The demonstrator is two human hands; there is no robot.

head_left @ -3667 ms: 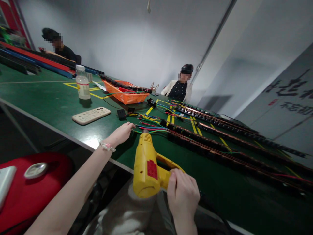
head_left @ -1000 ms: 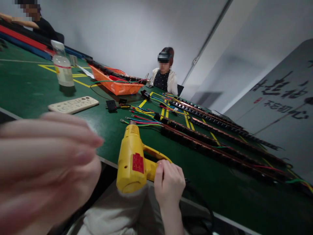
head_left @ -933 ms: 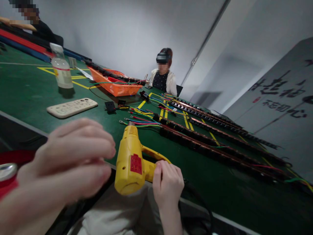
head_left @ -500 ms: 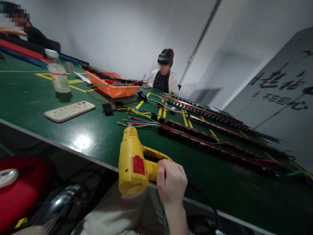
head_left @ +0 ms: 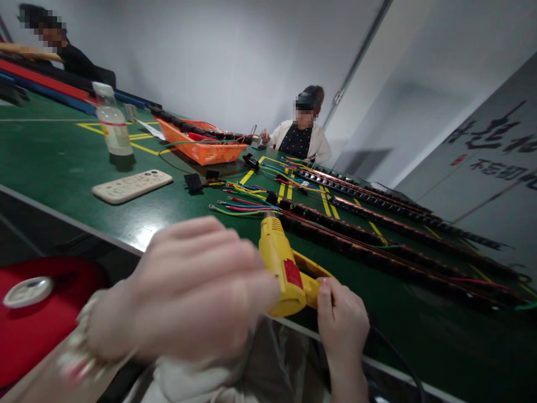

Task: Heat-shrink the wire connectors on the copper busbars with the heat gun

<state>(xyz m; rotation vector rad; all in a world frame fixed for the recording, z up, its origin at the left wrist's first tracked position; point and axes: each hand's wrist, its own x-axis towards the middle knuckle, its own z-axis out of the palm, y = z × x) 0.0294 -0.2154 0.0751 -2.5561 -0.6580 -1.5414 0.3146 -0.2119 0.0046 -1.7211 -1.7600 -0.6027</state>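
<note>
My right hand (head_left: 344, 313) is wrapped round the handle of a yellow heat gun (head_left: 276, 252) with a red label on its side. The gun's metal nozzle points away from me, over the near edge of the green table. Large and smeared by motion, my left hand (head_left: 188, 291) is in front of the gun's left side; its fingers are too blurred to read. Whether it touches the gun I cannot tell. Beyond the nozzle lie coloured wires with ring terminals (head_left: 243, 208), running into long dark strips (head_left: 361, 246) with copper-coloured lines.
A beige remote-like device (head_left: 132, 186), a bottle (head_left: 114, 126) and an orange basket (head_left: 197, 150) stand on the table (head_left: 50, 151). One person (head_left: 304, 126) sits across, another (head_left: 75, 53) at far left. A red stool (head_left: 71, 302) is below left.
My left hand has risen from the lower left edge to beside the heat gun. The gun and my right hand have shifted right in view; the camera has turned slightly.
</note>
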